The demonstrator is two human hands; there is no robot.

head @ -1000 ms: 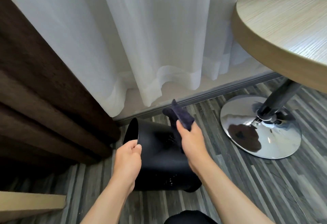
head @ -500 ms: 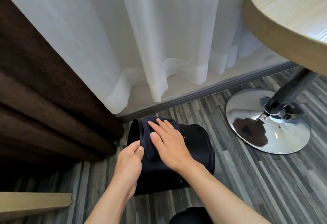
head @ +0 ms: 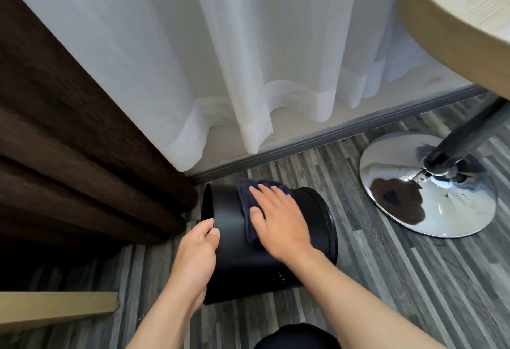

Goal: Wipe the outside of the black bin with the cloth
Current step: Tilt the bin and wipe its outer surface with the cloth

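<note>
- The black bin [head: 276, 252] is lying on its side on the floor [head: 414, 279], just in front of the white curtain [head: 220, 72].
- Your left hand [head: 197, 255] is pinching the bin's rim.
- Your right hand [head: 281, 221] is lying flat with fingers spread, pressing the dark cloth [head: 245, 197] onto the bin's upper wall.

Sheer white curtain [head: 220, 59] hanging across twelve o'clock, hem just above a grey baseboard strip [head: 331, 130] running from centre toward three o'clock. Heavy dark brown drape [head: 69, 128] folded along nine o'clock, with a pale wooden board [head: 55, 307] low at eight o'clock on grey striped plank flooring [head: 414, 279]. Round light-wood tabletop [head: 455, 17] cutting in at two o'clock, carried on a dark tilted-looking pole [head: 469, 133] fixed into a mirror-bright chrome disc base [head: 427, 197] at three o'clock.
</note>
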